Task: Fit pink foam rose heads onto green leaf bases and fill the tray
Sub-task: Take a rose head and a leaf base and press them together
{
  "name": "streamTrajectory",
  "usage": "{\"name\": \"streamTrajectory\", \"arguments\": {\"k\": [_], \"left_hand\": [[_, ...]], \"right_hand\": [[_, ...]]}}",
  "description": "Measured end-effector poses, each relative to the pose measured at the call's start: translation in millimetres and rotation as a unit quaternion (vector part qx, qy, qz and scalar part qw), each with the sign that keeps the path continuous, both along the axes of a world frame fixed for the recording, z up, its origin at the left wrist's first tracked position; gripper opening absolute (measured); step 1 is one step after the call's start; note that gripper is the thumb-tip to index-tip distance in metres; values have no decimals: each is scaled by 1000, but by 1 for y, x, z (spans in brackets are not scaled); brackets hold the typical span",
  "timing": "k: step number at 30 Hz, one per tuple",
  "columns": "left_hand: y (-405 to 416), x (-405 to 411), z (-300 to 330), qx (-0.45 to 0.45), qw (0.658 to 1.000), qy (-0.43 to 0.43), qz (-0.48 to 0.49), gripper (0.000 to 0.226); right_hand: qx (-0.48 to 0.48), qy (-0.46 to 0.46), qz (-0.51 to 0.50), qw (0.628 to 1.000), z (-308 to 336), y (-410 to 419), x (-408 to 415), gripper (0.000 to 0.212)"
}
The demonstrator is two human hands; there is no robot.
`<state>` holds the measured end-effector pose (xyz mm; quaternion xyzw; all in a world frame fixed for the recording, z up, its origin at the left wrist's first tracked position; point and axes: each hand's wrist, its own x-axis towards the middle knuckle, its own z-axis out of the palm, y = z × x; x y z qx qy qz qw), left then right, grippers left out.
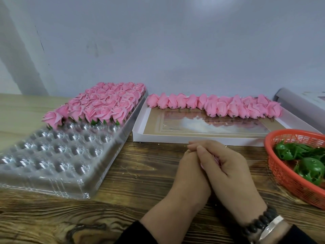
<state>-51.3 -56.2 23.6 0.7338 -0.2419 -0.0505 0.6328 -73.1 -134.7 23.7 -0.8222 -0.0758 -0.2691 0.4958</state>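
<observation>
We judge the pink foam rose heads, lined along the far edge of the white cardboard box lid, light and crushable, best pinched low near the stub; our left hand and right hand press together, contents hidden, beside the half-filled clear plastic dimpled tray.

left palm: covered by the right hand clasped over it.
between the fingers: a sliver of pink shows; what it is cannot be told.
orange basket: right of the fingers, cut off by the picture's edge.
leaf bases: partly cut off too.
clear tray: left of the fingers, near corner runs out of view.
grey roll: beyond the basket, cropped.
</observation>
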Motion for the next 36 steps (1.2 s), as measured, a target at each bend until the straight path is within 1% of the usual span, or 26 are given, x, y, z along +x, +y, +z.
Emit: {"name": "streamTrajectory", "arguments": {"k": [2,6,8,11,13,15,16,18,19,21,22,25,26,28,30,32,34,36], "left_hand": [[0,0,-1,11,1000,1,-10,25],[4,0,5,35,997,32,-55,22],[7,-3,8,65,994,42,-81,20],[10,-4,7,90,990,77,-79,30],[11,-4,8,105,991,65,-60,33],[11,-1,10,67,995,45,-50,30],[12,0,12,47,998,31,-41,28],[12,3,12,5,1000,7,-5,21],[12,4,10,-16,1000,4,15,17],[11,4,8,-20,999,8,45,11],[10,4,6,-8,999,0,49,13],[7,3,3,20,999,-16,39,30],[5,3,2,32,999,-18,39,30],[2,3,0,53,997,-31,41,23],[-1,3,0,39,999,-22,31,18],[-4,2,3,58,998,-17,-3,17],[-3,1,5,80,996,-22,-24,18],[3,2,6,56,997,11,-50,21]], "right_hand": [[-16,32,20,999,2,-4,2,22],[-45,91,72,992,6,-8,0,23],[-50,113,97,988,8,-9,-1,25],[-40,145,128,980,9,-11,-4,24],[-42,134,133,981,10,-12,-6,23],[-64,83,109,988,8,-13,-6,36],[-56,57,93,992,6,-14,-5,42],[16,27,68,997,5,-12,-4,44],[59,18,60,996,5,-11,-4,39],[114,12,43,993,4,-9,-2,28],[121,12,39,992,3,-8,-2,28],[84,10,29,996,1,-1,-2,34],[66,9,24,998,0,1,-3,36],[37,1,8,999,-2,2,-2,38],[30,-2,-3,1000,-2,-1,-1,35],[31,6,4,999,-2,-4,1,25],[16,26,21,999,0,-7,2,26],[-6,52,45,998,3,-9,2,28]]}}
